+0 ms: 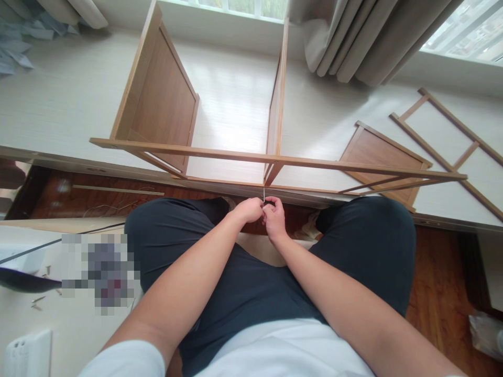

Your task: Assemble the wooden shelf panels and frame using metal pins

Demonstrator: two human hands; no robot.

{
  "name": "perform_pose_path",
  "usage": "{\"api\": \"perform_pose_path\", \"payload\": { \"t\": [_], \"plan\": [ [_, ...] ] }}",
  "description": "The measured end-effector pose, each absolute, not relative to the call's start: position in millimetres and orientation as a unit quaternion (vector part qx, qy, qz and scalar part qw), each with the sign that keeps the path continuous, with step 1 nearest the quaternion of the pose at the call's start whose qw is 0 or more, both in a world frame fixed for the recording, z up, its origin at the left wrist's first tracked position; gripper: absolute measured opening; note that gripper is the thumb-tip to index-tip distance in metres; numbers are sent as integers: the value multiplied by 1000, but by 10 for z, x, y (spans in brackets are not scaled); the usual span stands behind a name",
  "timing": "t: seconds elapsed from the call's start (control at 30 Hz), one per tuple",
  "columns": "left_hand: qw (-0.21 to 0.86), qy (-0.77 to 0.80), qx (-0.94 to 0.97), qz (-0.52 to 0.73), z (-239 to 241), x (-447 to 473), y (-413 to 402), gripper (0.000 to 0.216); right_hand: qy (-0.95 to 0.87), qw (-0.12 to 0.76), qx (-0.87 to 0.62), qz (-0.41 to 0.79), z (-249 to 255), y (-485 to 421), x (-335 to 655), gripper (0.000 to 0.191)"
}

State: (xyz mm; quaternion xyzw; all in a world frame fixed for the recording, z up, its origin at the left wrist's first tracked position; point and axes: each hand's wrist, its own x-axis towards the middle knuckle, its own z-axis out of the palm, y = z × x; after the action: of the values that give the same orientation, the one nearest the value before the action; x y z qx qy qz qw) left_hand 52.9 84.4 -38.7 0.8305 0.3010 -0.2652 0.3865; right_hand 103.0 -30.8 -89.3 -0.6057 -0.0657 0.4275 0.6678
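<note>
My left hand (250,210) and my right hand (275,217) meet between my knees, both with fingers curled closed. From between their fingertips a thin metal rod (264,194) points up to the near edge of a wooden frame (231,155); it may be a tool's shaft, but its lower end is hidden by the fingers. The frame lies along the pale ledge, with a wooden end panel (165,91) standing at its left and a middle panel (277,104) standing behind the hands.
On the ledge (231,68), a loose wooden panel (383,157) and a ladder-like wooden frame (448,136) lie at the right. Curtains (353,42) hang behind. Several screws (38,300) and a white device (29,353) rest on the surface at left. A plastic bag (487,335) sits lower right.
</note>
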Motion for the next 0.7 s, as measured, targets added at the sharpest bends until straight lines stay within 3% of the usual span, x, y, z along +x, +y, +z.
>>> {"api": "perform_pose_path", "payload": {
  "t": [0.7],
  "plan": [
    [371, 291, 836, -281, -309, 533, 821, 29, -76, 658, -622, 418, -892, -318, 1023, 29]
  ]
}}
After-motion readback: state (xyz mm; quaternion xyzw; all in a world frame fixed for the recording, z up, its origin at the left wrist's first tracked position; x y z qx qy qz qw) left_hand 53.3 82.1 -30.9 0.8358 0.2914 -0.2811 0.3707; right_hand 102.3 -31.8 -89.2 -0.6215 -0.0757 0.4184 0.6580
